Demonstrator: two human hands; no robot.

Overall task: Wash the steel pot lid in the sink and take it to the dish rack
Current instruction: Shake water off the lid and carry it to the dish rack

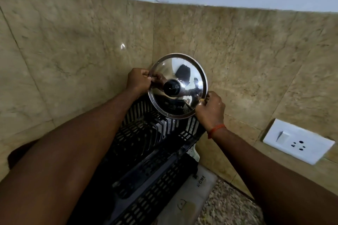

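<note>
The steel lid (178,86) is gripped at opposite rims by the left hand (139,81) and right hand (210,108), above the black dish rack (146,144).

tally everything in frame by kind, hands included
Hands: 2 (left hand, right hand), both gripping the lid's rim
Steel pot lid: 1
Black dish rack: 1
White wall switch and socket plate: 1
Mat under the rack: 1
Total: 6

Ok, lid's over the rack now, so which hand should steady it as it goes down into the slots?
Probably the right hand. It grips the steel pot lid at its lower rim, nearest the black dish rack, so it can guide that edge in. The left hand pinches the upper rim, farther from the slots.
</note>
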